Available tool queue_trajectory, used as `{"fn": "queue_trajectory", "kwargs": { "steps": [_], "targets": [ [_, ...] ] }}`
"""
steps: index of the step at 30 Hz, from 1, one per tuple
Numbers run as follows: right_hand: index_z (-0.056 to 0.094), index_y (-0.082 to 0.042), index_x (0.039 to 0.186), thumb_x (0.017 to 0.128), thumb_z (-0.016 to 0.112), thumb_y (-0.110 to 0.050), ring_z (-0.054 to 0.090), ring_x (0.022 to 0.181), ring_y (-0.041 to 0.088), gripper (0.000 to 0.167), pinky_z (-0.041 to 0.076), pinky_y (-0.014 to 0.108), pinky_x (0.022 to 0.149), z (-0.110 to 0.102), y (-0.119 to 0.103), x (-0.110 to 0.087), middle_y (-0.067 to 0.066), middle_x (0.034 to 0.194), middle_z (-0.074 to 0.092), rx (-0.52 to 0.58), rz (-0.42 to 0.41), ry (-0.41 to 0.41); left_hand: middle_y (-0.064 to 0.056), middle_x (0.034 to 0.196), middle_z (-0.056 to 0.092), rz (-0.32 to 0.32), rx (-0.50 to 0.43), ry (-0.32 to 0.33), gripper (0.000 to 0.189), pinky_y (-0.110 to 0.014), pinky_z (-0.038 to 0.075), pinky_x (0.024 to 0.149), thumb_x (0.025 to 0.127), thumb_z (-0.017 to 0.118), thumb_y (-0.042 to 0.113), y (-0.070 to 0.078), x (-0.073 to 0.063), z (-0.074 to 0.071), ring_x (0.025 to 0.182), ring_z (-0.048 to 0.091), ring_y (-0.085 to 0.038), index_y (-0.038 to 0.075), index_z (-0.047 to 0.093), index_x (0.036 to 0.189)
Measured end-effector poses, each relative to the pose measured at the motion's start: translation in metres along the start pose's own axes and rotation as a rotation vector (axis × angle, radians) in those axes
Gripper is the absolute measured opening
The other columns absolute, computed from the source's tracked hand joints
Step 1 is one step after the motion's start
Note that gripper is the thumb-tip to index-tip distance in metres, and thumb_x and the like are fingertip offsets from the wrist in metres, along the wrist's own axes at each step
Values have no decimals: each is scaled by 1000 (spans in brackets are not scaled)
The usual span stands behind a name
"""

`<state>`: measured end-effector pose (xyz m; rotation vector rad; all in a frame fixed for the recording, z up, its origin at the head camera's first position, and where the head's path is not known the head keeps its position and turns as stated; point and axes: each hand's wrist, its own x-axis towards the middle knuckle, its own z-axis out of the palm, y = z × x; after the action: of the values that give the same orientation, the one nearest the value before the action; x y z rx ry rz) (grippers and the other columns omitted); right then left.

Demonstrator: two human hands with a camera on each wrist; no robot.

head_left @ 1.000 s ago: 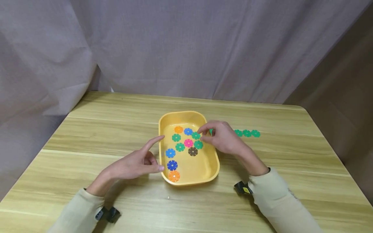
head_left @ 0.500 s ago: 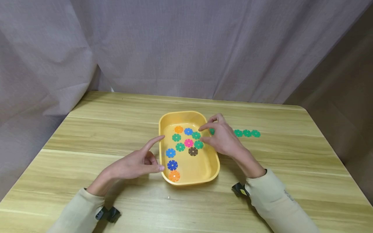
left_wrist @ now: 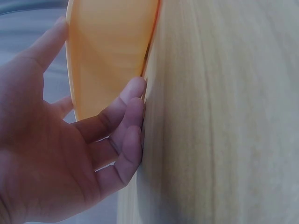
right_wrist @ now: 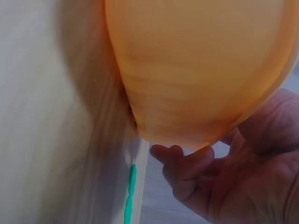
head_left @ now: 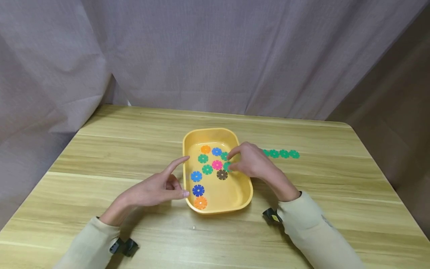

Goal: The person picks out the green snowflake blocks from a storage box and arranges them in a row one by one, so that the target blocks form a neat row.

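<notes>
A yellow plastic tray [head_left: 231, 198] stands lengthwise before me, holding notched, flower-shaped plastic discs. My left hand [head_left: 151, 188] grips its left side: thumb and index fingertip lie at the rim, while the other fingers curl against the outer wall in the left wrist view. My right hand [head_left: 253, 160] reaches over the right rim, thumb and index apart. Those fingertips partly cover two green discs, the upper [head_left: 224, 155] and the lower [head_left: 226, 166]. Beside them lie a pink disc [head_left: 217, 164] and a brown disc [head_left: 222, 174]. In the right wrist view the right hand's other fingers hang outside the wall.
A row of green discs [head_left: 284, 154] lies on the wooden table [head_left: 319, 175] right of the tray, partly behind the right hand. Orange, blue and green discs fill the tray's left side, including a dark blue disc [head_left: 198, 190]. Grey curtain [head_left: 188, 56] hangs behind.
My right hand has drawn slightly back, then lowered towards me, its fingertips now over the lower green disc and its back uncovering another disc of the row. The left hand and tray stay put.
</notes>
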<state>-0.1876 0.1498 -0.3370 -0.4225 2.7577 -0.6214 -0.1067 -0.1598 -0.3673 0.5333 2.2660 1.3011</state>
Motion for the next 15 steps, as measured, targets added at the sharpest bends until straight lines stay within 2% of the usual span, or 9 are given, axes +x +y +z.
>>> {"fn": "queue_trajectory", "kwargs": {
  "steps": [3,7,12,15],
  "targets": [
    [80,-16,119,87,86,-24,60,109,26,33,51,40,86,-1,-2,3,10,133,71,-20,29,-29,-8,97,71,-5,-3,2,101,-30,53,76,98,78,36,1,1,0,86,68,-22,32,7,170],
    [80,-17,116,87,85,-22,61,113,27,30,52,42,91,-1,-5,6,10,134,71,-61,33,-42,-8,97,71,-8,-3,5,101,-30,53,75,97,78,36,1,2,1,85,67,-22,32,8,170],
    [80,-17,114,85,85,-19,61,111,28,29,52,41,87,0,-7,8,11,134,70,-103,39,-51,-7,97,71,-4,-5,2,102,-30,53,75,97,78,37,2,3,2,86,68,-22,32,7,170],
    [80,-17,114,85,86,-19,62,115,29,30,53,43,90,0,-8,7,11,135,69,-126,48,-48,-7,97,71,-2,-2,1,102,-31,53,76,97,78,37,2,4,2,86,68,-22,32,7,170]
  ]
}}
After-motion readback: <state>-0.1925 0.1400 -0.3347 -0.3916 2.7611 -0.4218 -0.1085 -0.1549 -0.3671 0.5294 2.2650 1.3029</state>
